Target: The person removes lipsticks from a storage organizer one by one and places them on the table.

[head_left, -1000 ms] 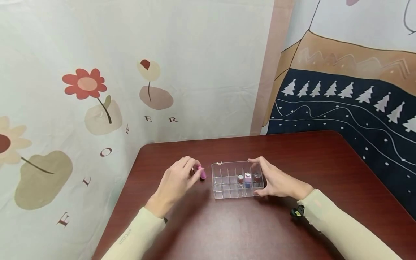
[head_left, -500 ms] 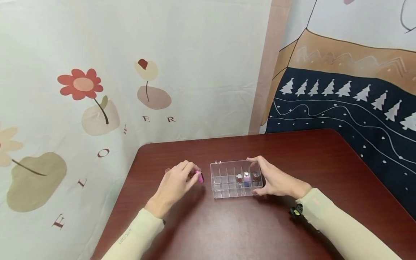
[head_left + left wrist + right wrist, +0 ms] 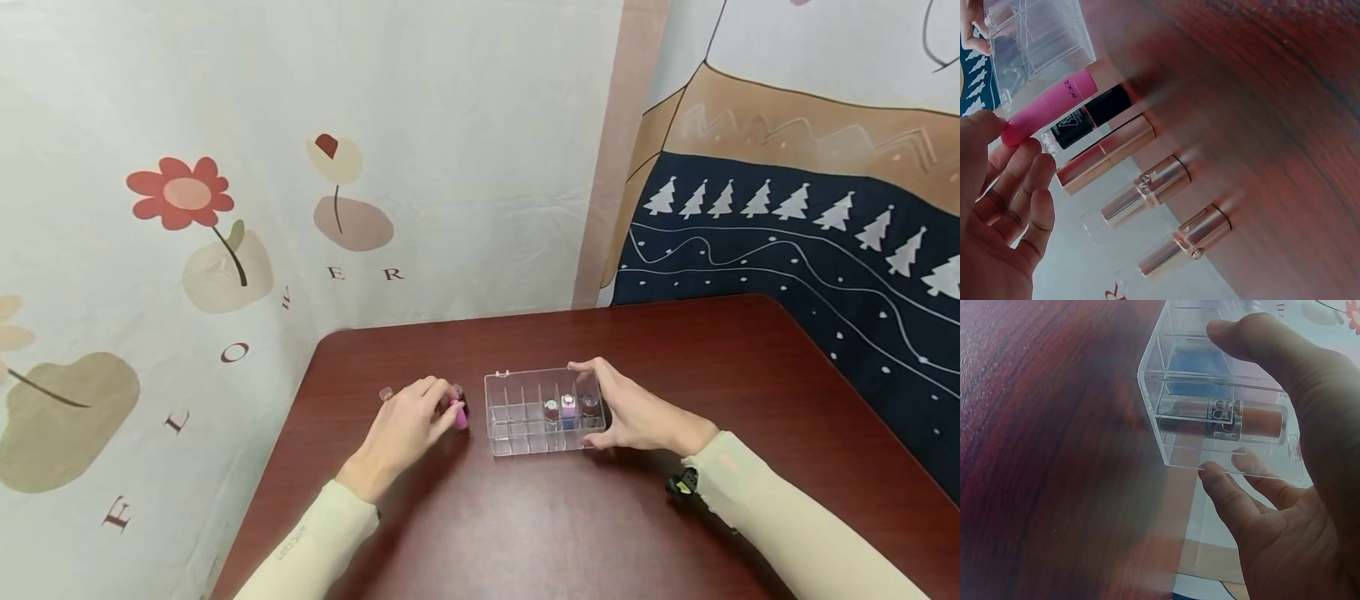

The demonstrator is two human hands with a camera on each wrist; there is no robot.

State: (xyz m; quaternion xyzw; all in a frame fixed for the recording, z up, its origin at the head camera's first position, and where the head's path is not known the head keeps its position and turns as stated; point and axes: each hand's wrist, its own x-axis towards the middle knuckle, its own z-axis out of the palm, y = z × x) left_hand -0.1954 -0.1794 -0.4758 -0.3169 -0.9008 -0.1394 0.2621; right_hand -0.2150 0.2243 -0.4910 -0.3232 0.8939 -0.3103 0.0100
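My left hand (image 3: 405, 427) pinches a pink lipstick (image 3: 1054, 103) by its end between thumb and fingers, just left of a clear divided organizer box (image 3: 517, 446). Close by the fingers stand a black lipstick (image 3: 1094, 114), a slim gold lipstick (image 3: 1107, 153) and two rose-gold lipsticks (image 3: 1150, 189) with clear ends. My right hand (image 3: 637, 412) grips the box's right end, thumb on the near side and fingers on the far side. Inside the box's right part are a dark red-topped lipstick (image 3: 551, 411), a pink-and-blue one (image 3: 568, 407) and a clear-cased brownish one (image 3: 1225, 419).
The box stands on a dark red-brown wooden table (image 3: 540, 533). Its left compartments hold nothing. A clear cap top (image 3: 386, 393) shows behind the left hand. Printed curtains (image 3: 465, 167) hang along the table's far and left sides.
The left hand has drawn the pink lipstick slightly left and nearer, away from a dark lipstick that now shows behind it. The right hand keeps its grip on the box.
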